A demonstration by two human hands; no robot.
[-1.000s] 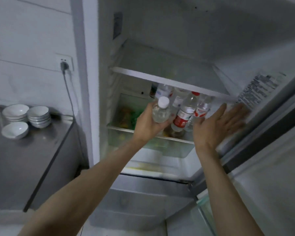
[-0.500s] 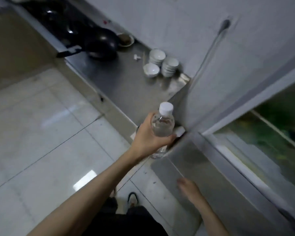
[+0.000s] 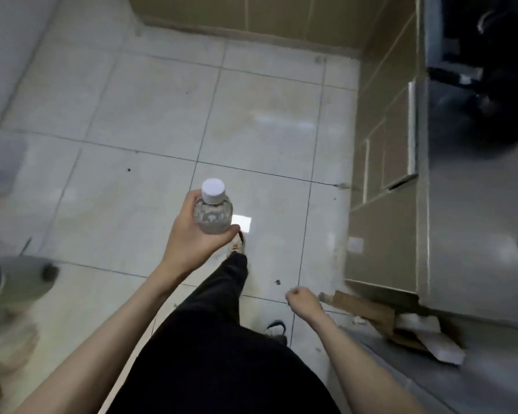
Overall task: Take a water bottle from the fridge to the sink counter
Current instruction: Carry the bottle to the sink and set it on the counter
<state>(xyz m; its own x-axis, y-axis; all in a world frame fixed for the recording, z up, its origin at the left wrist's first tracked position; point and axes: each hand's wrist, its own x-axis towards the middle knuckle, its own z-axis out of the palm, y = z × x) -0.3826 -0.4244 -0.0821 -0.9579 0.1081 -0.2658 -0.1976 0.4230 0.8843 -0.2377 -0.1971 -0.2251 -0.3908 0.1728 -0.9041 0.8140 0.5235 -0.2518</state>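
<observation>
Clear plastic water bottle (image 3: 213,215), white cap (image 3: 213,187) up, was held upright in the left hand (image 3: 192,234), grip wrapped around its body, above the tiled floor (image 3: 150,121). Right hand (image 3: 304,300) was clenched, holding nothing, near the steel surface (image 3: 473,240) at right.

Pale tiled floor (image 3: 138,121), tan cabinets (image 3: 380,162), possibly cardboard scraps (image 3: 368,309)

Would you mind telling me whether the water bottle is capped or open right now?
Capped: a white cap sits on the neck of the water bottle, which the left hand holds upright above the floor.
</observation>
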